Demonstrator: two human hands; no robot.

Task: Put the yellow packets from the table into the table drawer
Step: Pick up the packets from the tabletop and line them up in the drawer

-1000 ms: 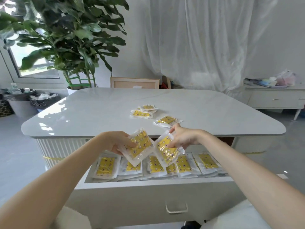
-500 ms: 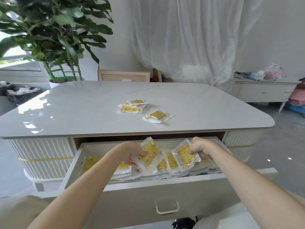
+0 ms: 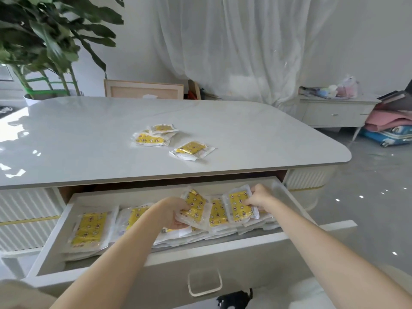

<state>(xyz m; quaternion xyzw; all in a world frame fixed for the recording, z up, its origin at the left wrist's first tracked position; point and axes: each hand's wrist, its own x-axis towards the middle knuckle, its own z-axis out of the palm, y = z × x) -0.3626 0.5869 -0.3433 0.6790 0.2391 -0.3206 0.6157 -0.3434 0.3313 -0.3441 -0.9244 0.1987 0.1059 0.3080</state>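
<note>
The table drawer (image 3: 214, 250) stands pulled out and holds several yellow packets in clear wrappers. My left hand (image 3: 172, 211) grips one yellow packet (image 3: 196, 206) low over the drawer's middle. My right hand (image 3: 259, 197) grips another yellow packet (image 3: 239, 207) over the drawer's right part, close above the packets lying there. On the white table top (image 3: 89, 139) lie a small pile of yellow packets (image 3: 153, 137) and one more yellow packet (image 3: 191, 149) to its right.
A big potted plant (image 3: 44, 45) stands behind the table's left corner. A wooden frame (image 3: 142, 89) leans behind the table. A low white cabinet (image 3: 334, 110) with bags on it and a blue suitcase (image 3: 392, 136) under pink cloth are at the right.
Both hands have come down from the table's front edge into the open drawer, each still holding its packet. The camera has tilted and shifted right.
</note>
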